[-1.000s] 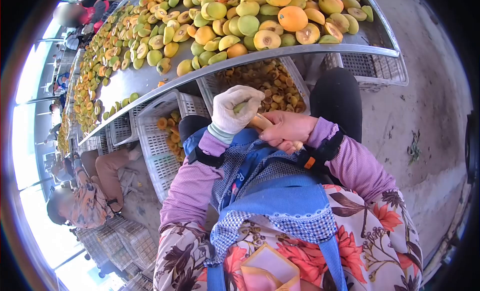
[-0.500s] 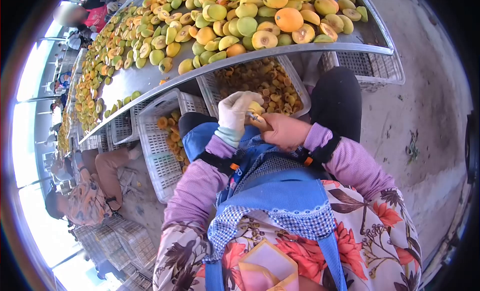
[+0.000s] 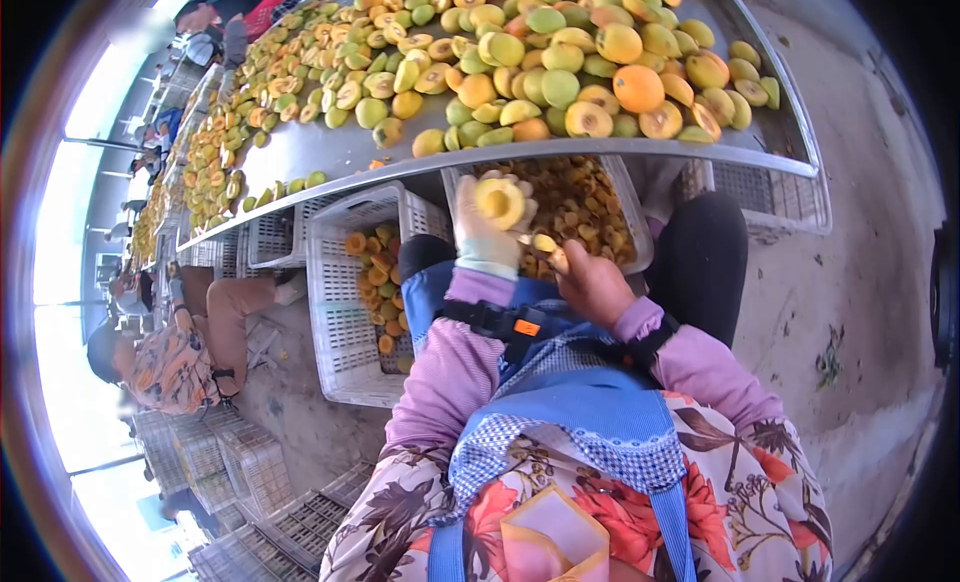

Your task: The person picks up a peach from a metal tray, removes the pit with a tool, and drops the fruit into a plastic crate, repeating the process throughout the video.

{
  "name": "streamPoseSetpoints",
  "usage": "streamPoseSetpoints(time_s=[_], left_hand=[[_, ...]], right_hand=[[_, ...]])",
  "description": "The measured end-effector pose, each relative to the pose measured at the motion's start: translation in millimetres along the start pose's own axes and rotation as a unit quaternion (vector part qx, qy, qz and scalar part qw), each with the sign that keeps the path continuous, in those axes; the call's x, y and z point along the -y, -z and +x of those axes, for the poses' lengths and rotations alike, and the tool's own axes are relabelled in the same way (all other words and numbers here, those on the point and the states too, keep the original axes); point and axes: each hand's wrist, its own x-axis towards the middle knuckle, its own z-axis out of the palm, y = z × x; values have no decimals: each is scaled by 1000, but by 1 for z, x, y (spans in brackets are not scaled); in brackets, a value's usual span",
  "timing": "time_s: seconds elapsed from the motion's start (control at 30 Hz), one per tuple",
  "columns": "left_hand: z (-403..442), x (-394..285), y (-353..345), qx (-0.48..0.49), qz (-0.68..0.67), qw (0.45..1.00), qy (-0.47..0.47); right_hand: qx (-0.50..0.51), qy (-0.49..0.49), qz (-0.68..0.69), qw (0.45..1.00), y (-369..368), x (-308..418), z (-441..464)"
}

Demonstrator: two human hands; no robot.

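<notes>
My left hand [image 3: 478,227], in a pale glove, holds a yellow peach half [image 3: 499,203] with its cut face up and a round hollow in the middle. Bare, my right hand [image 3: 598,284] is closed around a small tan-handled tool [image 3: 546,246] whose short metal tip points toward the left hand. A small gap separates tool and fruit. Both hands are over a white crate [image 3: 632,207] of brownish-orange fruit pieces [image 3: 585,217], between my knees.
A metal table [image 3: 300,162] with a raised rim carries many peach halves [image 3: 505,50]. Another white crate [image 3: 335,352] with hollowed orange pieces stands at left, and a crate [image 3: 765,197] sits under the table at right. A seated person [image 3: 170,367] is at far left, near stacked crates [image 3: 265,462].
My hands have moved apart; the tool has come away from the fruit. The left hand has turned the peach half so its hollow faces up. The view has shifted slightly.
</notes>
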Motion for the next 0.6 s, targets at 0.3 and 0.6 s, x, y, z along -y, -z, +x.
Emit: streamPoseSetpoints(time_s=[0.3, 0.6], left_hand=[[61, -169, 62, -312, 776, 416, -357], [153, -134, 6, -44, 927, 371, -44]], right_hand=[[87, -222, -187, 953, -4, -38, 16], [150, -224, -85, 959, -22, -47, 20]])
